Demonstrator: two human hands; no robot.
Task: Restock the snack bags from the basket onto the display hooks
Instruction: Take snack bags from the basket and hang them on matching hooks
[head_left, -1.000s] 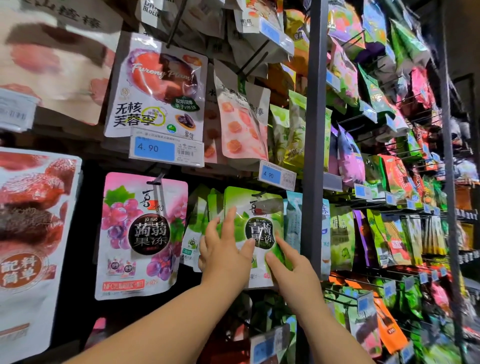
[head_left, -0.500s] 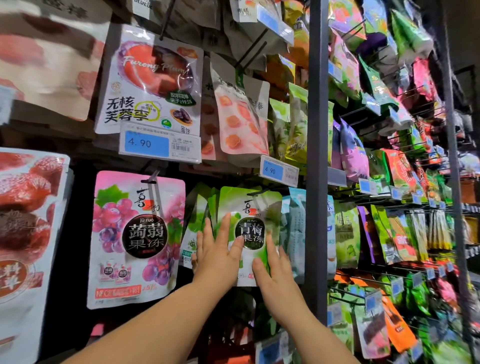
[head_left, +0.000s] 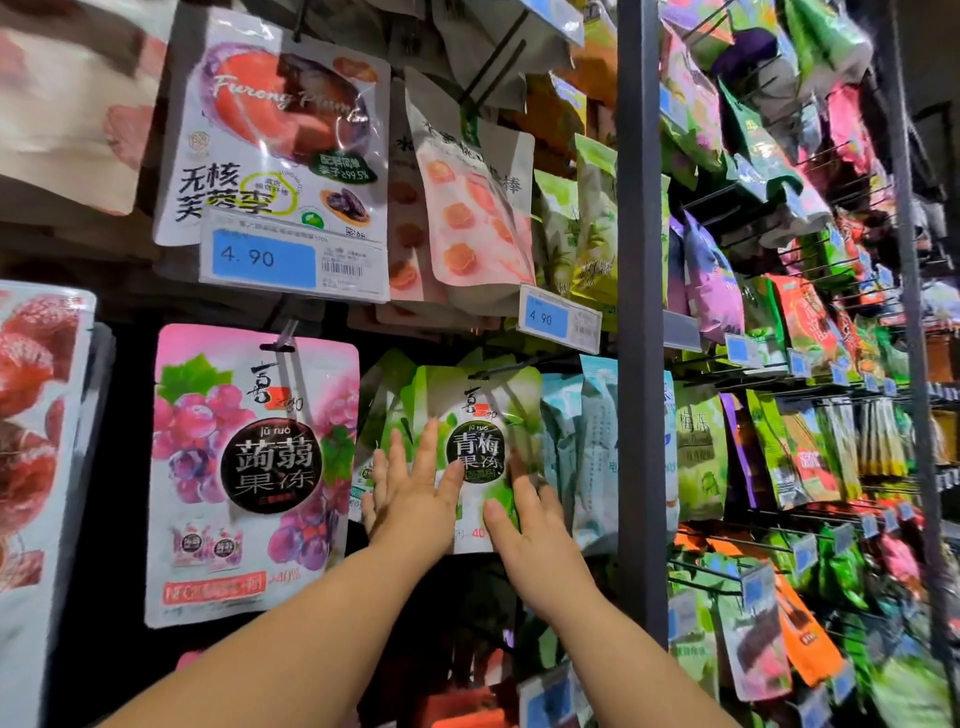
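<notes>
At the middle row of the display, just left of the grey upright (head_left: 641, 312), the green jelly bag (head_left: 480, 395) hangs at the front of its hook (head_left: 496, 370), between the pink grape bag (head_left: 249, 467) and the pale blue bags (head_left: 592, 447). Both hands lie flat on it. The left hand (head_left: 410, 499) covers its left half, fingers (head_left: 428, 441) straight and spread. The right hand (head_left: 524, 525) is on its lower right, fingers straight too, though blurred. Neither hand curls round the bag. By my reading this is the settling step: the bag is already hung and is being pressed square against the green ones behind it. Next calls for letting go cleanly so it doesn't swing, then reaching to the basket, out of view, for another bag
</notes>
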